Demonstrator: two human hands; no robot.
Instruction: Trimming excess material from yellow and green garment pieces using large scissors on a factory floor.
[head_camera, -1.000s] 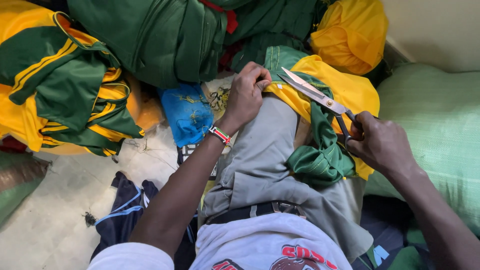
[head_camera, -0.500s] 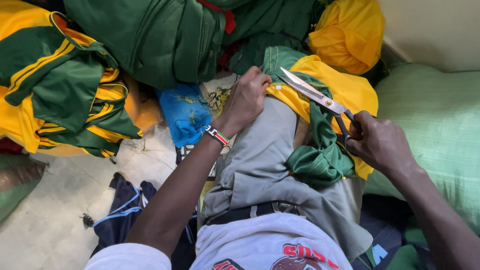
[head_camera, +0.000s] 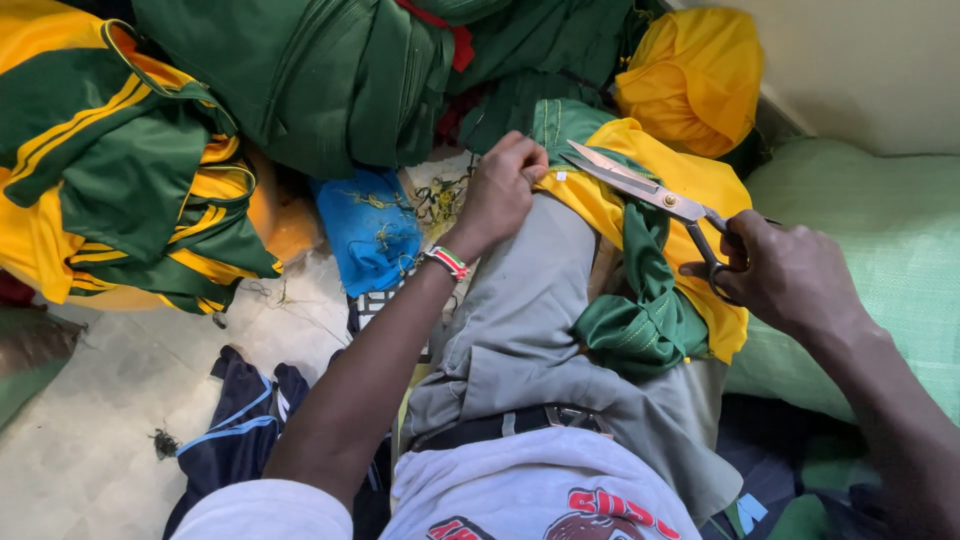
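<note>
Far left: a heap of green-and-yellow striped garments (head_camera: 120, 170) on the floor (head_camera: 90, 440), with a dark green bundle (head_camera: 330, 80) behind it. Below centre-left, a navy garment (head_camera: 235, 420) lies on the floor; just above it, a blue cloth (head_camera: 370, 225) strewn with thread ends. Centre: the left hand (head_camera: 500, 190), fingers closed, pinches the edge of the yellow-and-green garment (head_camera: 640, 260) draped over the person's grey-trousered lap. Right: the right hand (head_camera: 790, 275), fingers through the handles, grips steel scissors (head_camera: 640, 188), blades slightly parted over the yellow fabric. Upper right: a yellow bundle (head_camera: 690, 75). Far right: a pale green woven sack (head_camera: 860, 260).
</note>
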